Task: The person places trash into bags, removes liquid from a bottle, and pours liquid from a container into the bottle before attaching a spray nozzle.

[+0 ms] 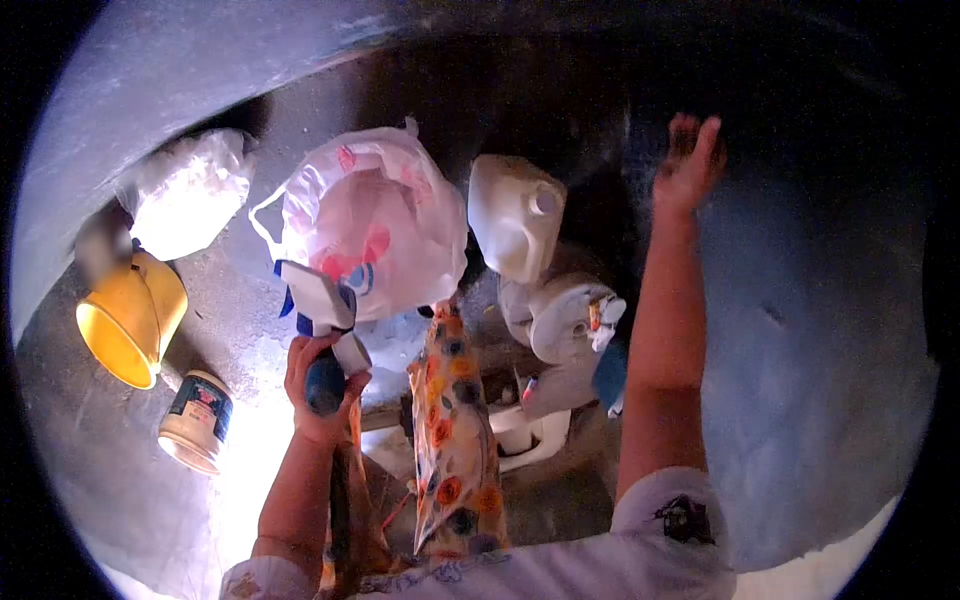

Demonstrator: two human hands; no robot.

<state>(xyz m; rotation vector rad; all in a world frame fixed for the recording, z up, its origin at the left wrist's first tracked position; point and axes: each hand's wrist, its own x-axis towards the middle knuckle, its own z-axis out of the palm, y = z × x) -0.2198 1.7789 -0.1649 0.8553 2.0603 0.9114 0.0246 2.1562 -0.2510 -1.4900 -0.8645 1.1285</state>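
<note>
My left hand (318,400) is closed around a blue-and-white handheld object (318,300). It has a pale block-shaped head and a dark blue rounded end; its exact kind I cannot make out. Just beyond it stands a white plastic bag (385,220) with red marks, its handle loop hanging to the left. My right hand (690,172) is stretched far forward to the right, fingers apart and holding nothing visible. Dark surroundings hide whether it touches the wall. A white jug (515,215) with a round cap stands between the bag and my right arm.
At left are a yellow bucket (140,320), a labelled tub (197,420) and a brightly lit clear plastic bag (195,190). A toilet (545,435) and its tank area (570,315) lie near my patterned trousers (455,430). A blue-grey wall (800,330) rises at right.
</note>
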